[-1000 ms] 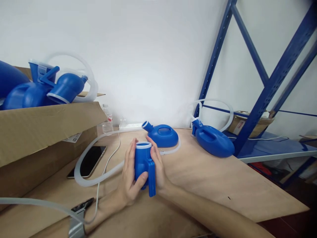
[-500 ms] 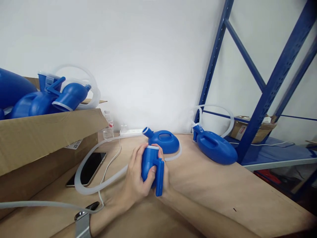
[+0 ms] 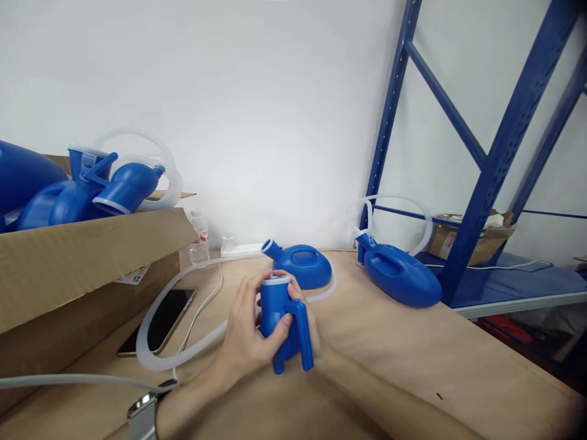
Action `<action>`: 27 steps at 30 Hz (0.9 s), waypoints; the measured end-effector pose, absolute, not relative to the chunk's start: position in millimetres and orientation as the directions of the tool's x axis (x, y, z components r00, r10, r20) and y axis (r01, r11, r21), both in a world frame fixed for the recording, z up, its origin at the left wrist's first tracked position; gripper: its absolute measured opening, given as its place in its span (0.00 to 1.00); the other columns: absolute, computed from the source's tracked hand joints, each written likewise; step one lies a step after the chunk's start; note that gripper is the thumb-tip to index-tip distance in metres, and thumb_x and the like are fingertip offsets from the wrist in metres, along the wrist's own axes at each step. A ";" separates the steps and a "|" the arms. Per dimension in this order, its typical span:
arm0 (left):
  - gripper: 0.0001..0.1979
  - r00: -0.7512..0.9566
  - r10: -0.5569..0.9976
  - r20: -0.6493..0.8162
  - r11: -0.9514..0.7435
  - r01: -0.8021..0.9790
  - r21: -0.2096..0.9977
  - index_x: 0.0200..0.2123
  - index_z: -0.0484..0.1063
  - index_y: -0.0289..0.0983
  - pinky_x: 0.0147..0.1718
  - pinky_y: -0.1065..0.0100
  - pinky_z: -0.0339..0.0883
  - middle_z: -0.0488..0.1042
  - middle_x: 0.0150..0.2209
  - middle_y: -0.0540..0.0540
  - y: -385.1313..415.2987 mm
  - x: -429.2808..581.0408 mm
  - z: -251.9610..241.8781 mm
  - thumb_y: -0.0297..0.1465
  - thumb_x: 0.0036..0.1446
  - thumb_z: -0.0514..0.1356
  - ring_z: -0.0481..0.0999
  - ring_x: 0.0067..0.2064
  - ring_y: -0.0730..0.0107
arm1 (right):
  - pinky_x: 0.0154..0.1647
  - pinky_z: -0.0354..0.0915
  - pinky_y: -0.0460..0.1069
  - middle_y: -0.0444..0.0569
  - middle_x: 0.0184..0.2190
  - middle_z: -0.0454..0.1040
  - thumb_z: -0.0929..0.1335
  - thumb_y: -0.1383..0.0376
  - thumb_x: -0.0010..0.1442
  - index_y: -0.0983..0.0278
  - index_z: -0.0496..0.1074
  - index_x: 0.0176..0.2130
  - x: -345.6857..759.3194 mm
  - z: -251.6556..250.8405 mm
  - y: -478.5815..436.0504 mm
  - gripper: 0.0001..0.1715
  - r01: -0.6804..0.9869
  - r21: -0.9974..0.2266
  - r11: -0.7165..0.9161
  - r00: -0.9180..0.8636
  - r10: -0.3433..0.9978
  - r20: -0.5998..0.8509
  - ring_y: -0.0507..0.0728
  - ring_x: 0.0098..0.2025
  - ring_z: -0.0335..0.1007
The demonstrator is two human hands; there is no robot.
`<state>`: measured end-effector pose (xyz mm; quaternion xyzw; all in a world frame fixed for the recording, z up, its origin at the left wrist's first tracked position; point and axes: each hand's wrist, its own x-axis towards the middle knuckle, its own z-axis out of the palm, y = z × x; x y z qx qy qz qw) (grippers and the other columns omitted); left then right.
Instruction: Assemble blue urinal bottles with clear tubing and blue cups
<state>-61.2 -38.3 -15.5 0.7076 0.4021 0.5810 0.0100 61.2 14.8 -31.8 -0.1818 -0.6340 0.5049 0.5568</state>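
Both hands hold a blue plastic urinal cup (image 3: 274, 308) with a white rim at its top and a blue arm (image 3: 302, 333) slanting down its near right side. My left hand (image 3: 250, 327) wraps its left side, thumb across the front. Fingers of my right hand (image 3: 306, 308) close round the right side, partly hidden behind the cup. Just beyond stands a blue urinal bottle (image 3: 305, 267) with a grip hole and an open neck tilted up to the left. A clear tube (image 3: 151, 351) loops on the table left of my hands.
At left a cardboard box (image 3: 92, 244) holds several blue urinal parts (image 3: 131, 186). A phone (image 3: 160, 321), a white cable (image 3: 202, 305), a water bottle (image 3: 200, 238) and a power strip (image 3: 243, 250) lie near it. Another blue urinal bottle (image 3: 401, 272) with tubing is at right, beside blue shelving (image 3: 486, 165).
The cup has tipped more upright in my hands, and its arm now swings farther out to the right. The view has shifted slightly; the bottles on the table stay put.
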 end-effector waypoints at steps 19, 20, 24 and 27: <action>0.21 0.373 0.807 0.458 -0.551 0.755 0.357 0.63 0.71 0.44 0.58 0.49 0.73 0.77 0.60 0.39 -12.0 -101.4 -64.5 0.39 0.70 0.53 0.78 0.59 0.51 | 0.55 0.69 0.61 0.56 0.52 0.79 0.74 0.49 0.61 0.59 0.71 0.64 137.3 -26.0 58.6 0.37 0.516 -0.333 0.789 -0.676 0.614 0.407 0.68 0.52 0.77; 0.21 0.340 0.807 0.483 -0.550 0.729 0.407 0.63 0.70 0.44 0.58 0.50 0.72 0.78 0.59 0.40 -14.8 -101.6 -61.3 0.39 0.72 0.51 0.78 0.59 0.52 | 0.55 0.69 0.60 0.56 0.52 0.79 0.73 0.49 0.61 0.59 0.71 0.64 137.3 -26.9 58.8 0.37 0.508 -0.337 0.793 -0.669 0.609 0.426 0.68 0.52 0.77; 0.22 0.091 0.858 0.506 -0.468 0.547 0.695 0.49 0.77 0.41 0.41 0.57 0.79 0.84 0.41 0.42 -28.9 -98.2 -46.9 0.45 0.72 0.47 0.84 0.41 0.55 | 0.55 0.70 0.59 0.54 0.52 0.79 0.73 0.51 0.61 0.59 0.71 0.64 137.4 -29.2 58.0 0.36 0.467 -0.398 0.789 -0.610 0.614 0.500 0.65 0.52 0.77; 0.27 -0.127 0.921 0.369 -0.321 0.289 0.902 0.42 0.73 0.39 0.22 0.64 0.72 0.77 0.24 0.47 -36.7 -90.3 -34.7 0.56 0.66 0.50 0.78 0.23 0.60 | 0.59 0.68 0.61 0.55 0.55 0.78 0.74 0.52 0.60 0.58 0.71 0.63 135.5 -31.5 55.8 0.36 0.415 -0.458 0.786 -0.565 0.617 0.548 0.66 0.54 0.76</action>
